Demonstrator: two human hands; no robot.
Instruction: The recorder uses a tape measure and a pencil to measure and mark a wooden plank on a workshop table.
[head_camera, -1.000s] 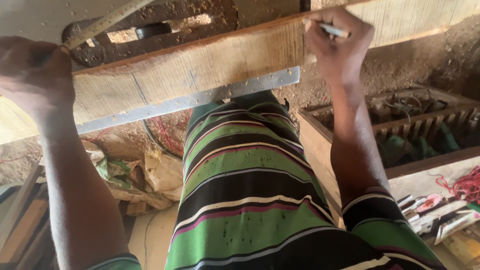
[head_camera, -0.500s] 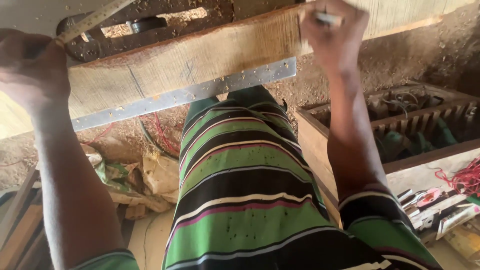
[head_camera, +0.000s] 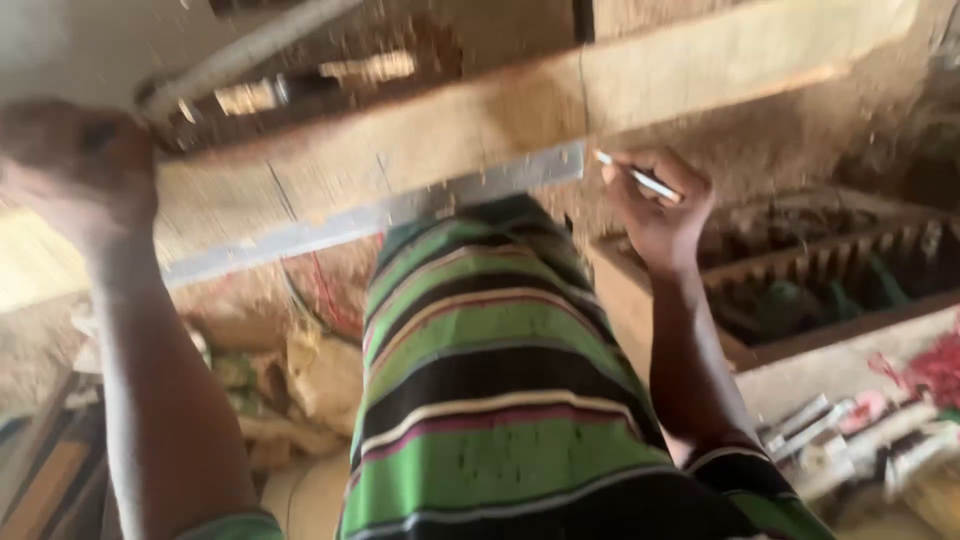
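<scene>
Left hand (head_camera: 75, 165): rested on the long pale wooden plank (head_camera: 420, 135) near its left end; blurred, so I cannot tell how its fingers lay.
Right hand (head_camera: 655, 205): fingers pinched a thin white pencil (head_camera: 638, 178), tip just beside the end of the flat grey metal ruler (head_camera: 375, 215).
Ruler: lay along the plank's near edge.
Risk: the ruler looked unpinned and might slide, skewing any line.
</scene>
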